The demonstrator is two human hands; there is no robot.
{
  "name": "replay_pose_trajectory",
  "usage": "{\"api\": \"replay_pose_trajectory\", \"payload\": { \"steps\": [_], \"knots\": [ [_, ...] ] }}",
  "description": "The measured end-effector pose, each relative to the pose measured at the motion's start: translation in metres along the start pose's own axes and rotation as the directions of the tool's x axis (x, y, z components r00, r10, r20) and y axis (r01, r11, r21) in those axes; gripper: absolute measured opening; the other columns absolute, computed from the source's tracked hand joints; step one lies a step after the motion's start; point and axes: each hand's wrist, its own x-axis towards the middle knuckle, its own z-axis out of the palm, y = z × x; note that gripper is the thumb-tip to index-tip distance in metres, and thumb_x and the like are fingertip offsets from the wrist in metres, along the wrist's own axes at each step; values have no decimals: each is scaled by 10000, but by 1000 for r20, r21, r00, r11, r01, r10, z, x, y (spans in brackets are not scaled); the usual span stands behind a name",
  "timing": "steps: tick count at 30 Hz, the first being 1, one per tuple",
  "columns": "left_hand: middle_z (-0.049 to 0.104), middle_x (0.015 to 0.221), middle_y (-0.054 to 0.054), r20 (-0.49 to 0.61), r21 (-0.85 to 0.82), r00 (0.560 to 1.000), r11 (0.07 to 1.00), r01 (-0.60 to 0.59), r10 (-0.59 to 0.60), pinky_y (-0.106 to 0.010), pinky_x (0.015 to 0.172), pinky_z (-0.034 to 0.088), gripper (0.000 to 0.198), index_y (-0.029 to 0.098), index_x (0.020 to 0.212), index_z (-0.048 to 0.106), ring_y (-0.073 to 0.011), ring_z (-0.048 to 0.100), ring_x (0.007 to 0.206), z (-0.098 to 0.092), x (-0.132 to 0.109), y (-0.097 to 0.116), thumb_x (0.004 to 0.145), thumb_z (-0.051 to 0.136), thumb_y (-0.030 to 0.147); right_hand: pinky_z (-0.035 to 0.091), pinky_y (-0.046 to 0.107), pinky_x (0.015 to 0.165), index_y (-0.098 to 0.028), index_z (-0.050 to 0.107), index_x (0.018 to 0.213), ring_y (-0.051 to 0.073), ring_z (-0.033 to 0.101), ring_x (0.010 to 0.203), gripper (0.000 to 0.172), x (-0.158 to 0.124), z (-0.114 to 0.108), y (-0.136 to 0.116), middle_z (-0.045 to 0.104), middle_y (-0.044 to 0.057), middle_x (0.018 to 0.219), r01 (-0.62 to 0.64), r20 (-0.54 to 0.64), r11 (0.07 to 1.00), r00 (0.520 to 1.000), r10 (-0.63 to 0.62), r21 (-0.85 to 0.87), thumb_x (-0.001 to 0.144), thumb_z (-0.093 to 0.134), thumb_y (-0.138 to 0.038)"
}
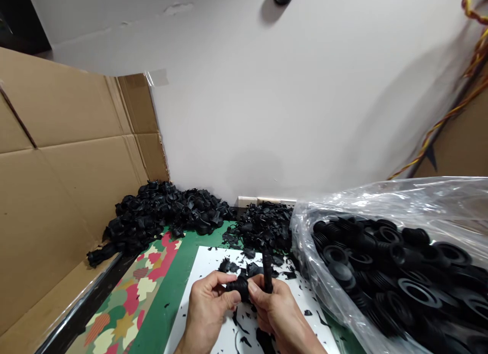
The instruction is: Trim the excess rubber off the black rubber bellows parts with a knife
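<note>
A small ribbed black rubber bellows (239,285) is held between both hands above the white sheet. My left hand (208,305) is closed on its left end with thumb and fingertips. At its right end, the thumb and fingertips of my right hand (278,308) touch the rubber. A slim black stick-like tool (267,272) stands up out of my right hand, gripped between thumb and fingers; its working end cannot be made out. Black rubber scraps lie on the white sheet (194,283) under and around my hands.
A clear plastic bag (305,242) full of black bellows (389,252) lies to the right. Piles of trimmed bellows (183,204) and shredded scraps (267,224) sit against the wall. Cardboard (76,155) walls off the left, beside a patterned strip (129,298) on the green surface (160,303).
</note>
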Motion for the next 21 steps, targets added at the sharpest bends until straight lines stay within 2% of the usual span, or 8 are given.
{"api": "replay_pose_trajectory", "payload": {
  "steps": [7, 12, 16, 21],
  "knots": [
    [578, 431, 39, -7, -22, 1000, 999, -30, 30, -192, 401, 367, 121, 155, 577, 736, -81, 461, 391, 1, -2, 1, 457, 743, 137, 170, 213, 375, -170, 536, 593, 32, 194, 354, 366, 4, -1, 6, 288, -122, 400, -5, 1, 1000, 1000, 5, -19, 579, 756, -463],
    [572, 433, 38, -17, -16, 1000, 1000, -27, 27, -171, 361, 321, 131, 160, 598, 738, -81, 459, 389, -2, 1, -6, 470, 747, 134, 197, 220, 396, -169, 537, 577, 48, 242, 371, 374, 9, 1, 10, 313, -107, 401, -29, -25, 998, 999, 27, -62, 560, 763, -467],
    [568, 413, 34, -6, -3, 1000, 1000, -8, 8, -152, 340, 284, 158, 147, 643, 733, -80, 463, 375, -5, 4, -14, 489, 769, 162, 209, 223, 403, -168, 551, 602, 52, 244, 374, 368, 5, 0, 9, 328, -103, 410, -1, -2, 999, 1000, 1, -54, 583, 749, -478],
    [533, 393, 49, -22, 13, 999, 1000, -24, 24, -158, 347, 295, 100, 144, 600, 716, -64, 417, 360, -4, 1, -10, 503, 737, 149, 227, 227, 411, -160, 584, 633, 57, 251, 369, 340, 1, 1, 7, 328, -104, 401, 10, -2, 998, 1000, -11, -59, 612, 741, -461]
  ]
}}
